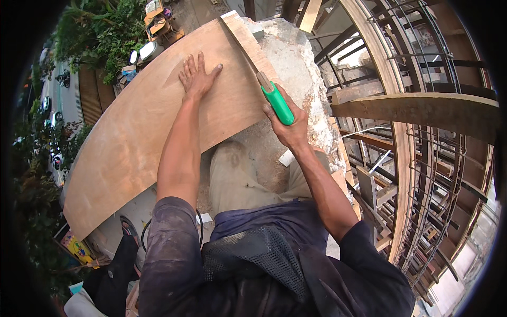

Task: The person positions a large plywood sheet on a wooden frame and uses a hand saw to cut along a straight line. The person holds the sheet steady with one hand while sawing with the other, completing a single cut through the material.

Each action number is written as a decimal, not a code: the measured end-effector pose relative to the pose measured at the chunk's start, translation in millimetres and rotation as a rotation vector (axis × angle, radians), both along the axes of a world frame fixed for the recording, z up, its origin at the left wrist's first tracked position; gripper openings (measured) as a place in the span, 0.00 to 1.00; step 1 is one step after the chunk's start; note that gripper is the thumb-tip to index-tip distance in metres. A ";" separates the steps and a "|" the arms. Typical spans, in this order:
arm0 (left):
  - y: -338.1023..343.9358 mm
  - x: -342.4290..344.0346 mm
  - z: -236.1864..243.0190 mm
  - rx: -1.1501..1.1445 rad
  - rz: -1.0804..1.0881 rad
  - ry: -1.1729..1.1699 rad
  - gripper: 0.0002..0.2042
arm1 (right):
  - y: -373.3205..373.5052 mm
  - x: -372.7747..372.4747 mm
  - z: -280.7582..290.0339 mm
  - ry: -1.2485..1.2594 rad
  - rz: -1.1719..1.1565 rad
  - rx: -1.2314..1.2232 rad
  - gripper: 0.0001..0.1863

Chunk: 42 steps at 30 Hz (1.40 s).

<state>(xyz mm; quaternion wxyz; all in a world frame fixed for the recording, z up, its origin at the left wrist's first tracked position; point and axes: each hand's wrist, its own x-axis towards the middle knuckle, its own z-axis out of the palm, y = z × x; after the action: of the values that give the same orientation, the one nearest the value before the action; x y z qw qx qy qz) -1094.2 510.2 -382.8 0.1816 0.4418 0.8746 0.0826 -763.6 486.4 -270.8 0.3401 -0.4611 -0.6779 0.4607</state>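
Note:
A large plywood sheet [132, 142] stretches across from the lower left to the upper middle. My left hand [197, 79] lies flat on it with fingers spread, pressing on its surface. In my right hand [291, 124] is the green handle of a handsaw [278, 105], gripped at the sheet's right side. The saw is seen nearly edge-on, so most of its blade is hidden. Ahead of the saw, a long cut line runs to the sheet's far edge, with a narrow plywood strip [248, 42] on its right.
Rough broken concrete [301, 63] lies under and right of the sheet. Beyond it on the right are timber beams [412, 108] and rebar cages [433, 174] over a drop. Plants [105, 31] and a street are far below on the left. Another person's dark-clothed leg [113, 269] shows lower left.

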 end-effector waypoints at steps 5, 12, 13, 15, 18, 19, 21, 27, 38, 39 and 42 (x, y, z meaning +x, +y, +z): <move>-10.8 -8.7 -17.3 -0.033 0.051 -0.038 0.52 | -37.8 45.9 8.8 -0.128 0.039 0.021 0.33; -6.6 -15.1 -17.2 -0.002 0.028 -0.027 0.52 | -14.6 -1.8 -8.8 -0.055 0.016 0.047 0.34; -4.4 -11.5 -15.8 -0.004 0.025 -0.036 0.52 | 2.7 -25.0 -3.9 -0.088 0.007 -0.005 0.33; -4.8 -17.6 -7.7 -0.014 0.034 -0.045 0.52 | 8.4 -41.0 8.8 -0.093 -0.006 -0.070 0.32; -12.4 -35.9 9.1 -0.024 0.049 -0.050 0.52 | -21.8 -26.3 12.6 -0.039 -0.011 -0.044 0.30; -22.0 -39.5 10.7 -0.030 0.059 -0.051 0.52 | -49.5 -4.9 14.7 -0.038 0.009 -0.002 0.30; -38.9 -48.5 3.7 -0.040 0.073 -0.058 0.52 | -95.8 22.3 41.4 -0.164 0.030 -0.114 0.29; -58.2 -62.7 -14.4 -0.002 0.049 -0.086 0.52 | -35.7 -91.7 21.1 -0.095 0.062 -0.085 0.31; -78.2 19.4 -77.9 0.083 0.036 0.027 0.52 | -62.4 10.6 -58.7 -0.027 0.062 0.043 0.32; -75.9 25.3 -81.6 0.077 0.034 0.028 0.53 | -80.7 42.9 -59.1 -0.064 0.062 -0.011 0.33; -71.6 32.8 -91.0 0.030 0.045 0.062 0.53 | -137.9 136.9 -70.1 -0.055 0.092 -0.004 0.33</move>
<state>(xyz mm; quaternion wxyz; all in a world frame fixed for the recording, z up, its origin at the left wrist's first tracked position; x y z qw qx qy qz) -1061.4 438.6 -473.8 0.1460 0.4270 0.8882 0.0863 -626.7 348.5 -340.8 0.2989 -0.4427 -0.7064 0.4644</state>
